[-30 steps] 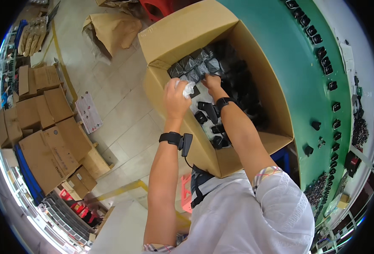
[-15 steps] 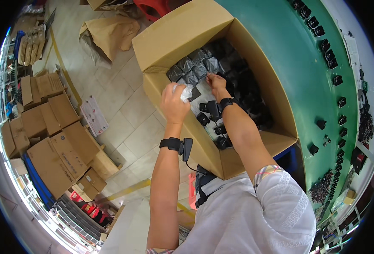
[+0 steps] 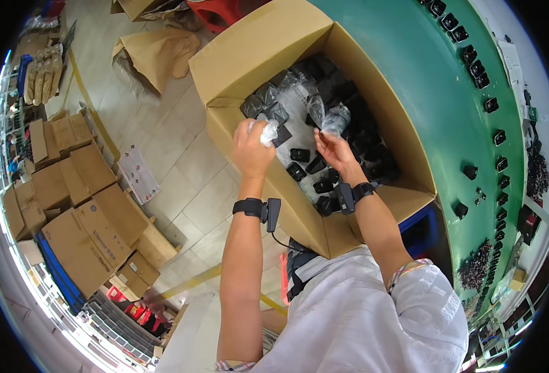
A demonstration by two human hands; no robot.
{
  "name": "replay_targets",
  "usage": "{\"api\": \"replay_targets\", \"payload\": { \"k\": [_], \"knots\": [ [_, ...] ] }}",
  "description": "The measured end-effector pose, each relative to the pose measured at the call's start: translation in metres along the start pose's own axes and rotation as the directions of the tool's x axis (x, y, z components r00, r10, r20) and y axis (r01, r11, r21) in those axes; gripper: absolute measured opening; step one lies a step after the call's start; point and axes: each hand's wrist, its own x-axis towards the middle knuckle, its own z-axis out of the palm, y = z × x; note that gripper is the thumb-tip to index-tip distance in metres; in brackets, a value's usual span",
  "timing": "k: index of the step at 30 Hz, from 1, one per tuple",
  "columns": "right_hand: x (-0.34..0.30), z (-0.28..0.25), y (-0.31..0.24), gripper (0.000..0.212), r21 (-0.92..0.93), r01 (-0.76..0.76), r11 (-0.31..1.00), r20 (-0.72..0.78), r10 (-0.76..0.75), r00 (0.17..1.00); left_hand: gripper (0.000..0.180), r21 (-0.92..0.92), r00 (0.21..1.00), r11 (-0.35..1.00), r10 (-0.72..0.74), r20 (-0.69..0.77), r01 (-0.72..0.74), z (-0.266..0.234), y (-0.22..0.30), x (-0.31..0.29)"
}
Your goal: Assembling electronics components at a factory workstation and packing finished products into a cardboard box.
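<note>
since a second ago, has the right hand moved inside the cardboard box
Yes. The right hand has lifted off the black parts low in the cardboard box, toward the far wall, pinching a clear plastic bag.

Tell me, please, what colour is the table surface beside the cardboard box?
The table surface is green, clearest in the head view, with small black parts laid along it.

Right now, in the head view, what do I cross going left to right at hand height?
Flattened boxes → white leaflet on the floor → left hand gripping crumpled plastic → right hand holding a clear bag → carton's far wall → green table with black parts.
</note>
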Motion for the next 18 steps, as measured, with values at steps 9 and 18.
{"api": "replay_targets", "payload": {
  "k": [9, 18],
  "knots": [
    [-0.005, 0.038, -0.008, 0.035, 0.608, 0.068, 0.791, 0.233, -0.26, 0.937, 0.031, -0.001, 1.0, 1.0, -0.009, 0.009, 0.009, 0.0, -0.003, -0.004],
    [0.104, 0.074, 0.041, 0.015, -0.958, 0.244, 0.151, 0.072, -0.697, 0.714, 0.03, 0.024, 0.999, 0.999, 0.048, -0.001, -0.048, -0.001, 0.0, -0.001]
  ]
}}
